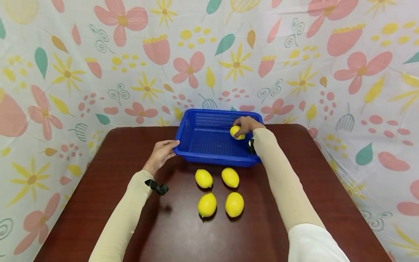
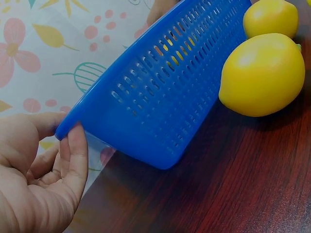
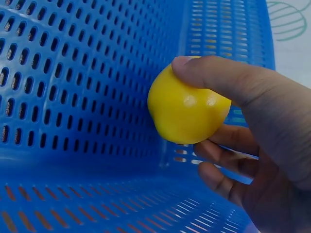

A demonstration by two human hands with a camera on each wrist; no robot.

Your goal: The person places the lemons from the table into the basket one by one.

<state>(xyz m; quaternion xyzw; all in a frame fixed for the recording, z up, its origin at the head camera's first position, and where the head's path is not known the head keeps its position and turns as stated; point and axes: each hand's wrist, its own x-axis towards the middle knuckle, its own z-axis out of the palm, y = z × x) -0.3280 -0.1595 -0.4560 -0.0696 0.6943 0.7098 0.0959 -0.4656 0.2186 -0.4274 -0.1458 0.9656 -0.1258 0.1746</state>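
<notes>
Pale sleeves (image 1: pixel 288 185) stretch from the near edge over the dark tabletop (image 1: pixel 183 240) to a blue basket (image 1: pixel 212 159). The left grip (image 1: pixel 162 153) pinches the basket's rim (image 2: pixel 104 83) near its front left corner. The right grip (image 1: pixel 247 124) holds one yellow lemon (image 3: pixel 187 114) inside the basket, toward its right end; whether that fruit touches the bottom cannot be told. Four other lemons (image 1: pixel 234 204) sit two by two on the tabletop, just in front.
</notes>
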